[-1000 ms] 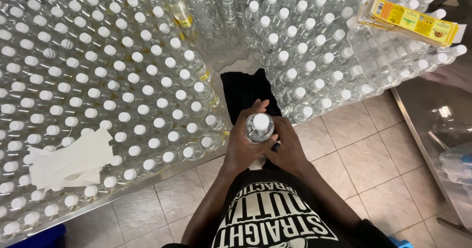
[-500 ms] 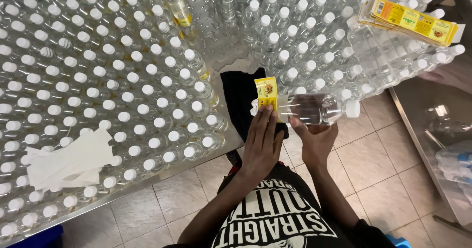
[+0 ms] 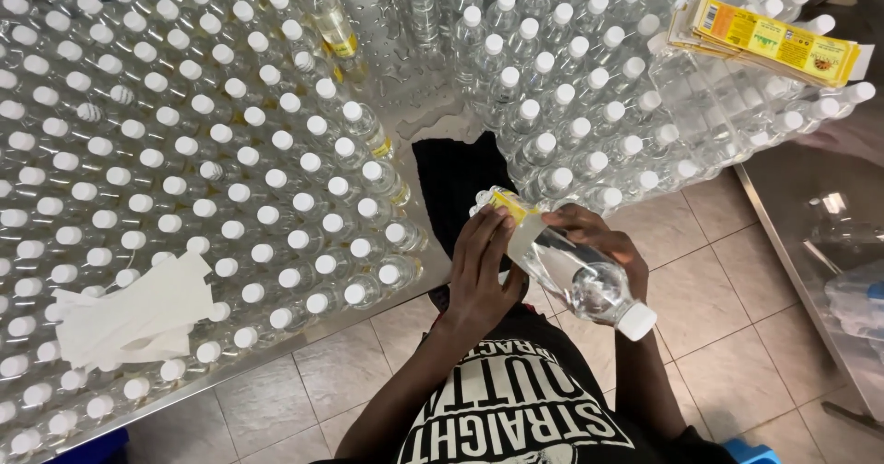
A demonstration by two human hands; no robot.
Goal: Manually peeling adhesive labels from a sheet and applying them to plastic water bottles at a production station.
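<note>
Much of the right hand (image 3: 599,243) is hidden behind the clear bottle (image 3: 575,275), so only its curled fingers show, wrapped over the bottle's upper side. The bottom end of the bottle is covered by the yellow label (image 3: 512,208) and the left hand's fingertips, so its base is hard to see. The print on the label is too small and bent to make out.

The bottle lies tilted in front of the person's body, over the tiled floor (image 3: 700,289), just off the edge of the metal table (image 3: 405,105). Its white cap (image 3: 637,320) points down and to the right, away from the table. The right hand grips it around the middle. The left hand (image 3: 479,275) is stretched flat with its fingers pressed on the label, which seems to be only partly stuck down.

A black cloth (image 3: 456,174) lies on the table edge just behind the hands. Rows of capped bottles (image 3: 230,151) fill the table. White paper strips (image 3: 129,312) rest on bottles at left, and a stack of yellow labels (image 3: 769,40) sits at upper right.
</note>
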